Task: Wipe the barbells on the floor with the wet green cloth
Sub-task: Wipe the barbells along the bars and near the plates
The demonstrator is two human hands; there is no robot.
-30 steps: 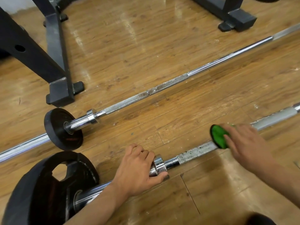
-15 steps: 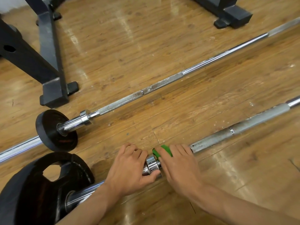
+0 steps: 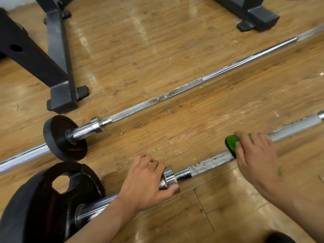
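Green wet cloth point(image 3: 231, 143), wrapped round the near knurled chrome barbell point(image 3: 210, 163) at four o'clock, is clenched by the right hand point(image 3: 254, 155); its shiny collar point(image 3: 169, 178) is gripped by the left hand point(image 3: 145, 179), presumably against rolling.

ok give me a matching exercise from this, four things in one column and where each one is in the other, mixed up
Things
1. green cloth
2. left hand
3. small black plate
4. big black plate

Places
a. on the far barbell
b. on the near barbell, lower left corner
c. under the right hand, on the near barbell's shaft
d. gripping the near barbell at its chrome collar

Pairs: 1-c, 2-d, 3-a, 4-b
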